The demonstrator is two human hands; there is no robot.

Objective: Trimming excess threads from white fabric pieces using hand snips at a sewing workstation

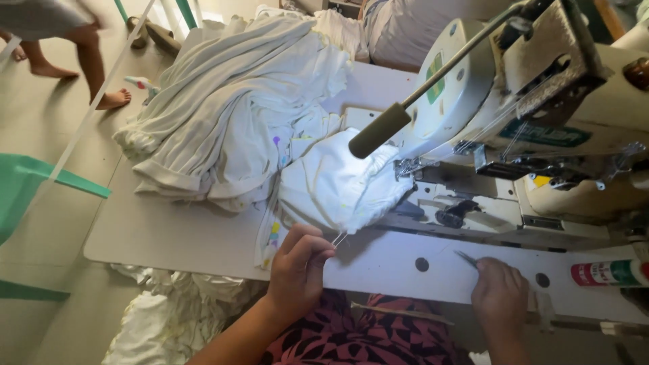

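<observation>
My left hand (299,270) pinches thin white threads (340,238) that run from a bunched white garment (338,186) lying under the head of an industrial sewing machine (514,108). My right hand (499,292) rests on the white table (155,233) near its front edge, closed on small metal thread snips (466,257) whose tips point left. The garment has small coloured prints along one edge.
A big heap of white cloth (230,101) covers the table's left rear. More white fabric (169,318) lies on the floor below. A green plastic chair (27,196) stands at left. Another person's bare legs (88,61) are at top left. A red-and-green spray can (608,273) lies at right.
</observation>
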